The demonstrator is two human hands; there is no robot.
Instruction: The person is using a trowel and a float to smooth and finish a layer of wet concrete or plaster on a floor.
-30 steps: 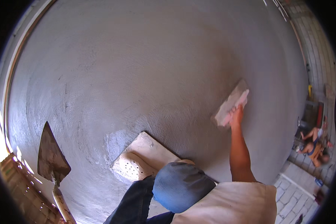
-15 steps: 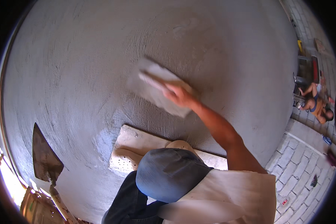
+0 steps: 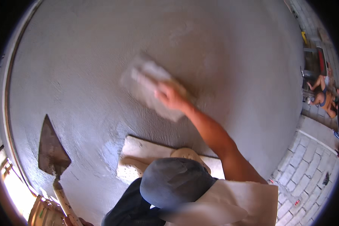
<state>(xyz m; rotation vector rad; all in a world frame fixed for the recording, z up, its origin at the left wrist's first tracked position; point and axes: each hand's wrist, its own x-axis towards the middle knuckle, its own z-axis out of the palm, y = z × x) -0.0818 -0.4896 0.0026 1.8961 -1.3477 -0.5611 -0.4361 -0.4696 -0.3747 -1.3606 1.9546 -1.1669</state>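
Observation:
My right hand (image 3: 171,97) is closed round the handle of a flat float (image 3: 165,109), which lies against wet grey cement (image 3: 79,79). Motion blurs the float's edges. At the lower left, a pointing trowel (image 3: 53,152) with a dark, pointed, cement-stained blade stands tip away from me. Its pale handle (image 3: 65,201) runs down to my left hand (image 3: 68,220), of which only some fingers show, closed around it at the lower edge. Under my pale perforated clogs (image 3: 131,167) lies a light board (image 3: 148,146) on the cement, partly covered by my legs.
A wooden-looking bucket or barrel (image 3: 45,213) stands at the lower left, beside a bright gap. A strip edge (image 3: 7,86) bounds the cement on the left. Pale brick paving (image 3: 305,169) lies to the right, where another person (image 3: 325,98) sits low near some equipment.
The float has slid left and slightly away under my right hand. The trowel has shifted right and away in the view. My viewpoint has moved a little, and more left-hand fingers show.

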